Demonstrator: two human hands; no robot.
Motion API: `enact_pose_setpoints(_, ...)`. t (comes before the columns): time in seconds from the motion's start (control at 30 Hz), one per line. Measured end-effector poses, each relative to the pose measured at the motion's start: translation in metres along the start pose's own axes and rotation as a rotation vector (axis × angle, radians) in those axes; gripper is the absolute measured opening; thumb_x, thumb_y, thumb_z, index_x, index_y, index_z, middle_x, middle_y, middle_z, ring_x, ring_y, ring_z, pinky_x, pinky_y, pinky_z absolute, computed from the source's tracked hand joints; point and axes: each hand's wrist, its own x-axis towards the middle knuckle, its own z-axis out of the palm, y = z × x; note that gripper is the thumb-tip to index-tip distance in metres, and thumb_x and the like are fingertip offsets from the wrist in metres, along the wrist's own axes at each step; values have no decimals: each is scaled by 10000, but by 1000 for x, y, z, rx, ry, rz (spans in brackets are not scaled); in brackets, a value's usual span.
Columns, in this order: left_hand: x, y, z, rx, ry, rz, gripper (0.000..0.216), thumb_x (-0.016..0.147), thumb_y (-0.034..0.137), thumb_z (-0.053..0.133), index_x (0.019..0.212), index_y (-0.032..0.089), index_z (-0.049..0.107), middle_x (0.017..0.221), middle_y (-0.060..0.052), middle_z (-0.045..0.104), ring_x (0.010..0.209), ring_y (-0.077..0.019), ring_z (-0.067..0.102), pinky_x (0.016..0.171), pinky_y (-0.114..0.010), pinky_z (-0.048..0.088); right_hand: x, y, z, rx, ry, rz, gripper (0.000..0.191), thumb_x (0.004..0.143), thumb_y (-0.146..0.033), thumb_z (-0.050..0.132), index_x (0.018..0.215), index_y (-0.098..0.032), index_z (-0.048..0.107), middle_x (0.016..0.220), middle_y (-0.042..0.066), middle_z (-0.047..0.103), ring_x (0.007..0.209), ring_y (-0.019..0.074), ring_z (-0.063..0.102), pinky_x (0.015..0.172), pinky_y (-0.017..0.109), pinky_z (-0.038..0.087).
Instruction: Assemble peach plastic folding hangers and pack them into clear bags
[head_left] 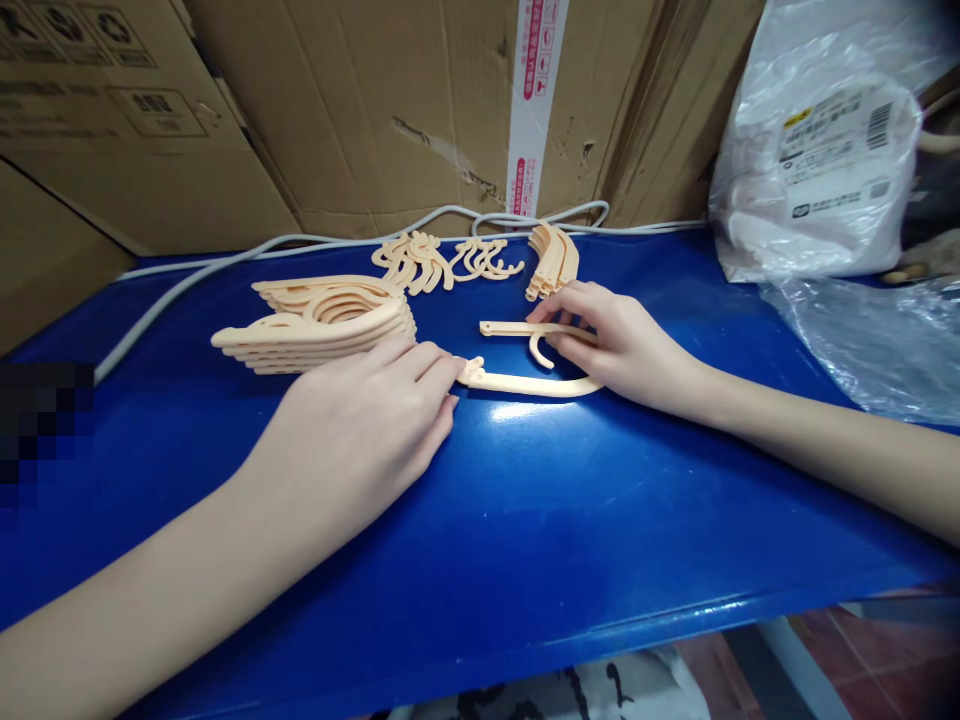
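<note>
Both hands are on a cream plastic folding hanger (pixel 532 384) just above or on the blue table. My left hand (pixel 375 400) is closed at its left, jointed end, where the fingers hide part of it. At the right side, my right hand (pixel 622 345) pinches the upper bar, with a small curved hook below the fingers. Left of my left hand lies a stack of cream hangers (pixel 315 330). Behind the hands are a loose pile of cream hooks (pixel 420 262) and a bundle of curved cream arms (pixel 553 258), close to my right fingertips.
Cardboard boxes (pixel 375 110) form a wall behind the blue table (pixel 525 560). A grey cable (pixel 202 285) runs along the back and left. A clear plastic bag with a label (pixel 817 180) stands at the right. A dark pixelated block covers the left edge.
</note>
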Motion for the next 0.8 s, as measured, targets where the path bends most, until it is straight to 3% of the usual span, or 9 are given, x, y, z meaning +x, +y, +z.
enact_pose_setpoints(0.3, 1, -1, -2, -36, -35, -59, 370, 988, 236, 359, 1057, 154, 713, 1057, -162, 716, 979, -378, 695, 710, -487, 547, 0, 2, 0, -23, 18, -20, 203, 894, -144, 556, 1014, -169, 719, 986, 96, 707, 961, 246, 626, 844, 402, 471)
enact_pose_setpoints(0.43, 2, -1, -3, -26, -42, -63, 360, 992, 240, 353, 1019, 161, 703, 982, -137, 705, 972, -365, 687, 707, -479, 546, -4, -10, 0, -161, 43, -168, 192, 984, -255, 556, 1057, -181, 718, 1044, 112, 684, 966, 252, 599, 842, 414, 449)
enact_pose_setpoints(0.57, 1, -2, -3, -23, -9, -29, 378, 1008, 223, 334, 1015, 150, 705, 1006, -134, 703, 1022, -349, 669, 749, -472, 551, -7, -22, -1, -311, -3, -368, 324, 1000, -457, 576, 1047, -187, 751, 1087, 123, 673, 971, 265, 578, 828, 420, 418)
enact_pose_setpoints(0.7, 1, -2, -2, -74, 34, 5, 381, 1028, 212, 330, 1018, 149, 706, 940, -107, 675, 958, -324, 660, 696, -435, 525, -8, -27, -3, -410, -55, -484, 302, 1037, -354, 501, 921, -188, 724, 1052, 112, 695, 897, 246, 570, 754, 397, 391)
enact_pose_setpoints(0.8, 2, -1, -4, -178, 66, -20, 318, 1030, 200, 362, 985, 149, 672, 921, -83, 632, 860, -267, 643, 685, -394, 499, -7, -30, -4, -453, -56, -500, 309, 1053, -309, 445, 903, -195, 690, 909, 82, 714, 807, 223, 568, 702, 383, 368)
